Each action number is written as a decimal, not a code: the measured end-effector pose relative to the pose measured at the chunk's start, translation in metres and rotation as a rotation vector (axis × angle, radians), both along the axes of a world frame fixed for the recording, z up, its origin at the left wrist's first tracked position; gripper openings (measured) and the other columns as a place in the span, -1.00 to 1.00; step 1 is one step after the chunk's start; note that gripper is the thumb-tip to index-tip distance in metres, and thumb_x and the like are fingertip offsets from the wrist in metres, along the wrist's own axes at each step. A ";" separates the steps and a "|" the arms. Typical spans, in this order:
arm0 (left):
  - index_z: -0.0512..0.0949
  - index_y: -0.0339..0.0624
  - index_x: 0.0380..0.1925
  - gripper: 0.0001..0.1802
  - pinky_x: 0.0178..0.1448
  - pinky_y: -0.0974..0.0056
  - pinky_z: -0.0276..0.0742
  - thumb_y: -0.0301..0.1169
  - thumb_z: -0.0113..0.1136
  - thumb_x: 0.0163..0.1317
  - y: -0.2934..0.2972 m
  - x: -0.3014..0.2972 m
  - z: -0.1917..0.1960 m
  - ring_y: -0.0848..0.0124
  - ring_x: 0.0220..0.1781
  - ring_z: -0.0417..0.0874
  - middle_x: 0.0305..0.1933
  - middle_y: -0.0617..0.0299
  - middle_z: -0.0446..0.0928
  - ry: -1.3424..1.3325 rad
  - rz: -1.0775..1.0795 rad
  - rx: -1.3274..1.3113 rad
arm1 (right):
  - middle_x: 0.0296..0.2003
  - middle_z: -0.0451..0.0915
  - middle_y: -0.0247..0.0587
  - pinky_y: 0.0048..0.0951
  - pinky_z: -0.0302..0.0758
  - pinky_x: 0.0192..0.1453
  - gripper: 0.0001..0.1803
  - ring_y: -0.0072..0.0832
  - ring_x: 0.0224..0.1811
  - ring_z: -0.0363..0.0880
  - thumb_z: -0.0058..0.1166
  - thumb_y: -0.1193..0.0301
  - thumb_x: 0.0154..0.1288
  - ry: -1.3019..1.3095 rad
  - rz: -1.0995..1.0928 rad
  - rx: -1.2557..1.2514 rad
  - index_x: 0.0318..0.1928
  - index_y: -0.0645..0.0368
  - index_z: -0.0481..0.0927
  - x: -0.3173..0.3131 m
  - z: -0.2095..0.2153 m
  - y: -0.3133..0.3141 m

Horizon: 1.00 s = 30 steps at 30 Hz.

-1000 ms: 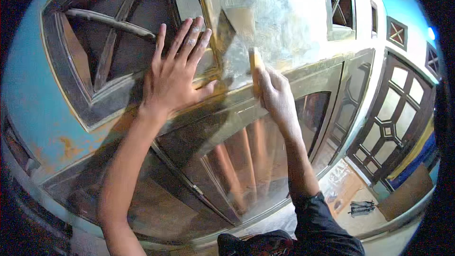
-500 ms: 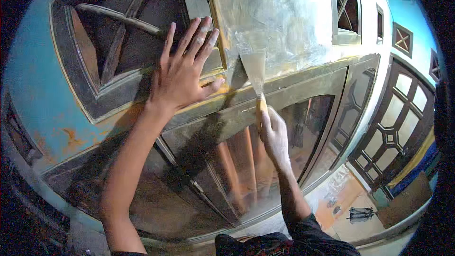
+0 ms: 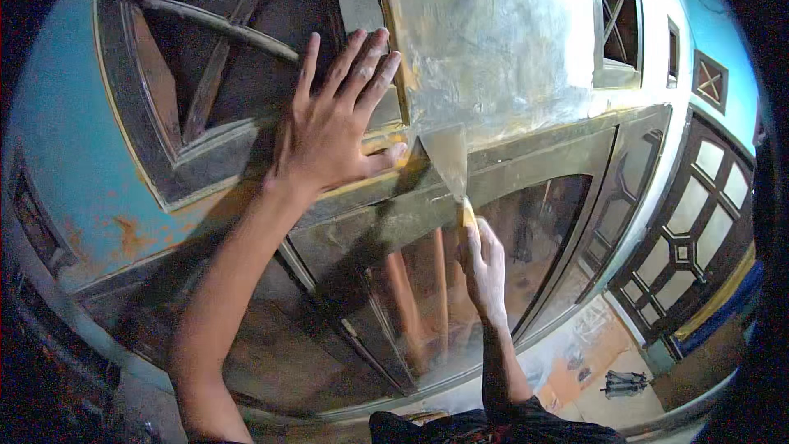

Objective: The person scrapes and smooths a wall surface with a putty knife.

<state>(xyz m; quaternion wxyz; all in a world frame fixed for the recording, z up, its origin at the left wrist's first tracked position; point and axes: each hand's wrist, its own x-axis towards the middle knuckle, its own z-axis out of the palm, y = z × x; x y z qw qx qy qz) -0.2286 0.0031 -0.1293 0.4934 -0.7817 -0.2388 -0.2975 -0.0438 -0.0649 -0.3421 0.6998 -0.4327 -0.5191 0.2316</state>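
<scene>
My right hand (image 3: 485, 267) grips a scraper (image 3: 449, 160) by its yellowish handle. Its wide blade points up, with the blade's edge at the bottom of a patchy wall panel (image 3: 485, 41) smeared white, grey and yellow. My left hand (image 3: 333, 131) is spread flat with fingers apart, resting against the dark wooden frame (image 3: 212, 154) of a vent opening crossed by an X of wooden bars. The left thumb reaches toward the yellow-stained strip beside the panel. I cannot tell whether the blade touches the wall.
Below the panel runs a wooden beam (image 3: 542, 152) over glazed windows (image 3: 509, 255). Blue wall (image 3: 78, 140) shows at the left, with orange bare patches. A dark panelled door (image 3: 682, 238) stands at the right. On the floor lie orange sheeting (image 3: 588, 358) and a dark crumpled item (image 3: 625, 384).
The scraper and my right hand have moved down, from over the panel's surface to its lower edge. The view has shifted slightly; my left hand keeps its place on the frame.
</scene>
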 end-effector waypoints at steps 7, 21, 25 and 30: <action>0.17 -0.04 0.41 0.06 0.49 -0.39 -0.48 0.37 0.02 -0.01 0.003 0.005 -0.002 0.26 0.57 -0.03 0.52 0.16 0.07 0.007 0.013 0.010 | -0.45 0.36 -0.19 -0.50 0.34 -0.21 -0.71 -0.57 -0.35 0.25 -0.11 0.31 0.50 -0.021 -0.017 0.074 -0.18 0.36 0.44 0.002 0.045 0.014; 0.18 -0.07 0.39 0.05 0.50 -0.40 -0.43 0.34 0.06 -0.02 0.003 0.000 -0.003 0.30 0.57 -0.05 0.52 0.18 0.05 0.000 0.004 -0.002 | -0.56 0.19 -0.52 -0.63 0.09 -0.50 -0.64 -0.77 -0.54 0.10 -0.24 0.14 0.55 -0.004 -0.082 0.132 -0.31 0.15 0.38 0.014 0.022 0.027; 0.19 -0.06 0.39 0.04 0.50 -0.41 -0.45 0.36 0.03 -0.01 0.002 0.001 -0.003 0.29 0.57 -0.05 0.52 0.19 0.05 -0.002 0.031 -0.004 | -0.50 0.20 -0.50 -0.67 0.11 -0.44 -0.65 -0.75 -0.48 0.11 -0.27 0.13 0.56 0.053 -0.077 -0.008 -0.06 0.14 0.41 -0.003 -0.005 -0.003; 0.19 -0.04 0.39 0.05 0.50 -0.41 -0.43 0.38 0.01 -0.01 0.003 0.004 -0.003 0.29 0.57 -0.04 0.52 0.21 0.05 -0.001 0.044 0.009 | -0.10 0.47 -0.05 -0.43 0.34 0.13 -0.64 -0.40 -0.06 0.42 -0.26 0.28 0.55 0.039 0.002 0.043 0.13 0.31 0.34 0.002 0.036 -0.004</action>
